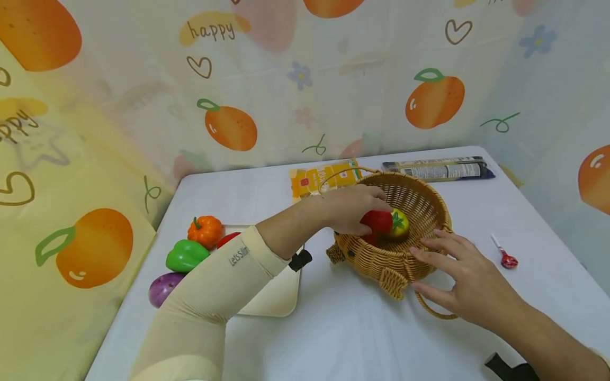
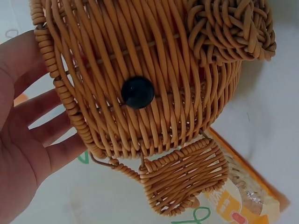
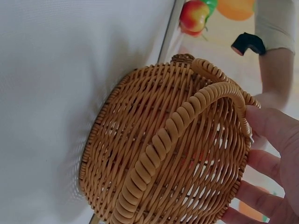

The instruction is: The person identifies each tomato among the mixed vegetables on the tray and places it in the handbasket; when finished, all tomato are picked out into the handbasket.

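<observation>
A woven wicker basket [image 1: 429,203] with animal-like ears and a black button eye [image 2: 138,92] stands on the table. My left hand [image 1: 350,207] reaches over its rim, holding a smooth red toy fruit or vegetable [image 1: 378,222] inside between thumb and fingers. Its exact kind is hidden by the hand. Beside it in the basket lies a yellow-green toy fruit [image 1: 399,223] with a green leafy top. Fingertips of my right hand [image 1: 469,278] touch the basket's near right rim, fingers fairly straight. In the right wrist view, the thumb lies near the end of the handle [image 3: 163,140].
Left of the basket, a cream tray [image 1: 274,299] sits partly under my left forearm, with an apple [image 3: 194,17] on it. An orange pumpkin [image 1: 205,231], green pepper [image 1: 187,255] and purple eggplant [image 1: 164,288] lie alongside. Snack packages [image 1: 324,177] lie behind, a lollipop [image 1: 508,259] right.
</observation>
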A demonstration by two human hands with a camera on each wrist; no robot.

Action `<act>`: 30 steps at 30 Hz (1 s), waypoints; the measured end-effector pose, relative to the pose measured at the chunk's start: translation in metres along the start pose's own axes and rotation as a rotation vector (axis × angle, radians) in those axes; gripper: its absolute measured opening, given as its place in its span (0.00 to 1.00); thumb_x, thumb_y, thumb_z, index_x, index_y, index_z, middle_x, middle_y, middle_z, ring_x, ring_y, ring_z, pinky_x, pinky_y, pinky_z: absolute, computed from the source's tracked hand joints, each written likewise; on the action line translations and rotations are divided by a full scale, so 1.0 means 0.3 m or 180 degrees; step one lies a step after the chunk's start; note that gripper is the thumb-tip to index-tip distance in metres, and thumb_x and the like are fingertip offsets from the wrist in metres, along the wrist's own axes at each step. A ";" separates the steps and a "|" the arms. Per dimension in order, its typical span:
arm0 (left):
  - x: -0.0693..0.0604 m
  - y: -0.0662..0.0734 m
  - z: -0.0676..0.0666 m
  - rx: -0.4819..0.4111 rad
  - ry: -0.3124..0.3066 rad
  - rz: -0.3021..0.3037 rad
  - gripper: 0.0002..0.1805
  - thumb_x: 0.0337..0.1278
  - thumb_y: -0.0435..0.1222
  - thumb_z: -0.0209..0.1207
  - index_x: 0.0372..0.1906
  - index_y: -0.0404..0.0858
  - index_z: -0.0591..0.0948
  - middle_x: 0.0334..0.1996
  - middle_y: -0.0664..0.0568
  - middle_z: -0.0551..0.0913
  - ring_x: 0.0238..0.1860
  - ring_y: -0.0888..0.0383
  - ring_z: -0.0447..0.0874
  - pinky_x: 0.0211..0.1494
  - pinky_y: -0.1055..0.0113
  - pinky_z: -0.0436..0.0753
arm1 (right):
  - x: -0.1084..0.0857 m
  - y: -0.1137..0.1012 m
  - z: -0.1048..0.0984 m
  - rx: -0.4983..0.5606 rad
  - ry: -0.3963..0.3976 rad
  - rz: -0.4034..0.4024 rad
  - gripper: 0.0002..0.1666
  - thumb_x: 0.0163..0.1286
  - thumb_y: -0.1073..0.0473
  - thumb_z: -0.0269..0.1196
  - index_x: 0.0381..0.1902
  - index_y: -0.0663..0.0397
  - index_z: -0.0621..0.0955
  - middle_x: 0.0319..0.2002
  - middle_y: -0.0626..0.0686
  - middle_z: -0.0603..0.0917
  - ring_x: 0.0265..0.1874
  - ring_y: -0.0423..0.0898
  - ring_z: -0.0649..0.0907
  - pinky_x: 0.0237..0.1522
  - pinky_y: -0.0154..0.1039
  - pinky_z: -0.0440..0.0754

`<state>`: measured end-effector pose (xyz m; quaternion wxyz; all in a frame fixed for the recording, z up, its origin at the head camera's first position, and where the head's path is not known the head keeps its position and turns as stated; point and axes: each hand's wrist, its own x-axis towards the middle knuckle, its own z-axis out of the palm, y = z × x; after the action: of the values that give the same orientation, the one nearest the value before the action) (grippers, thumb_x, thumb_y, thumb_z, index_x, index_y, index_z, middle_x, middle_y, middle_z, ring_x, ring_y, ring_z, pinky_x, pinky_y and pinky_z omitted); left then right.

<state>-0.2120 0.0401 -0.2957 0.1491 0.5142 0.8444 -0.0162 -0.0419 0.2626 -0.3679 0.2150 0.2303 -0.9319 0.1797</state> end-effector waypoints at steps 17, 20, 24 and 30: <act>-0.130 -0.023 -0.019 -0.0194 0.0187 -0.0131 0.34 0.67 0.46 0.65 0.76 0.55 0.70 0.77 0.53 0.63 0.77 0.53 0.61 0.76 0.59 0.69 | -0.004 0.007 0.008 -0.0010 0.0130 -0.0096 0.34 0.56 0.32 0.74 0.54 0.43 0.88 0.54 0.53 0.85 0.62 0.58 0.78 0.51 0.65 0.83; -0.168 -0.040 -0.013 -0.0185 0.0179 -0.0172 0.34 0.67 0.46 0.65 0.76 0.54 0.70 0.77 0.52 0.63 0.78 0.52 0.59 0.77 0.58 0.68 | -0.003 0.007 0.007 -0.0048 0.0121 -0.0082 0.34 0.54 0.34 0.77 0.54 0.43 0.88 0.54 0.52 0.85 0.62 0.57 0.78 0.51 0.64 0.82; -0.221 -0.073 -0.001 -0.0180 0.0108 -0.0246 0.35 0.66 0.46 0.67 0.76 0.52 0.70 0.78 0.49 0.62 0.79 0.51 0.58 0.77 0.57 0.68 | -0.005 0.008 0.009 -0.0026 0.0123 -0.0073 0.33 0.57 0.31 0.73 0.54 0.42 0.88 0.54 0.52 0.85 0.62 0.57 0.78 0.56 0.57 0.83; -0.304 -0.122 0.019 -0.0190 -0.0002 -0.0431 0.35 0.63 0.44 0.70 0.74 0.52 0.73 0.75 0.51 0.68 0.75 0.52 0.65 0.74 0.56 0.72 | -0.005 0.011 0.017 0.0077 0.0261 -0.0158 0.40 0.66 0.21 0.52 0.52 0.43 0.89 0.52 0.53 0.86 0.61 0.58 0.79 0.72 0.21 0.56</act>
<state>-0.2039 -0.0568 -0.2814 0.1631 0.4513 0.8774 -0.0013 -0.0440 0.2637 -0.3738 0.2547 0.2485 -0.9140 0.1948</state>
